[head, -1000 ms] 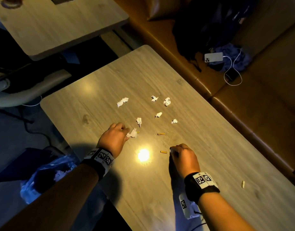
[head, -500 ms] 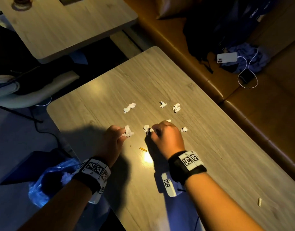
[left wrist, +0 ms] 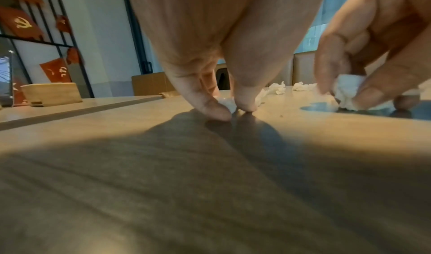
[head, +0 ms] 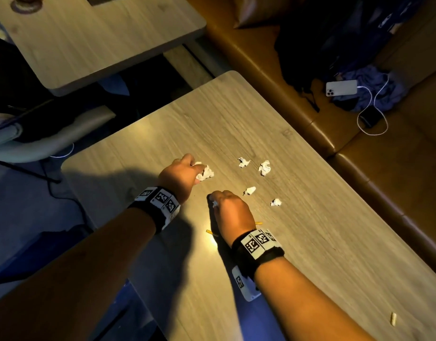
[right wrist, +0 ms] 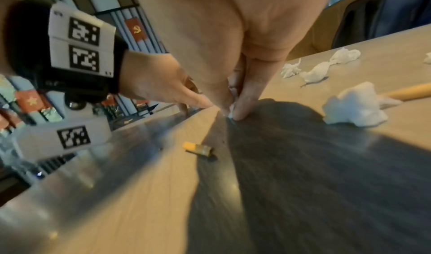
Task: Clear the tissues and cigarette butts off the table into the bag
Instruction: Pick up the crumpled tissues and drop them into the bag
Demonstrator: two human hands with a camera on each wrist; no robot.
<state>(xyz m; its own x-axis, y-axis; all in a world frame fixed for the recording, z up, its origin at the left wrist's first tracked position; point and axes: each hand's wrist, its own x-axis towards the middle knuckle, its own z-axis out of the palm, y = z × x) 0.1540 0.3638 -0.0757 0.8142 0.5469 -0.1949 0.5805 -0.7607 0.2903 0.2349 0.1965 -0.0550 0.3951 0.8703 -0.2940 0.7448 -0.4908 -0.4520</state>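
Wooden table [head: 310,242]: I see left hand [head: 179,175] pinching a tissue wad [head: 205,173], right hand [head: 233,212] pinching a tissue scrap [head: 214,204]; cigarette butts [head: 209,232] lie near, loose tissues [head: 265,167] farther right.

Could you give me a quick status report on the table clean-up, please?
Left hand pinches crumpled white tissue wad. Right hand pinches smaller white tissue scrap. Four tissues, three butts left on wooden table. Nothing blocking.

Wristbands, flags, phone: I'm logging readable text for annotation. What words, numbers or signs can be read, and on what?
No words or numbers can be read.
Wristband tags: black-and-white square codes only.
Red flags: yellow hammer-and-sickle emblem, no words.
Red flag: yellow star.
Phone: no legible marking.
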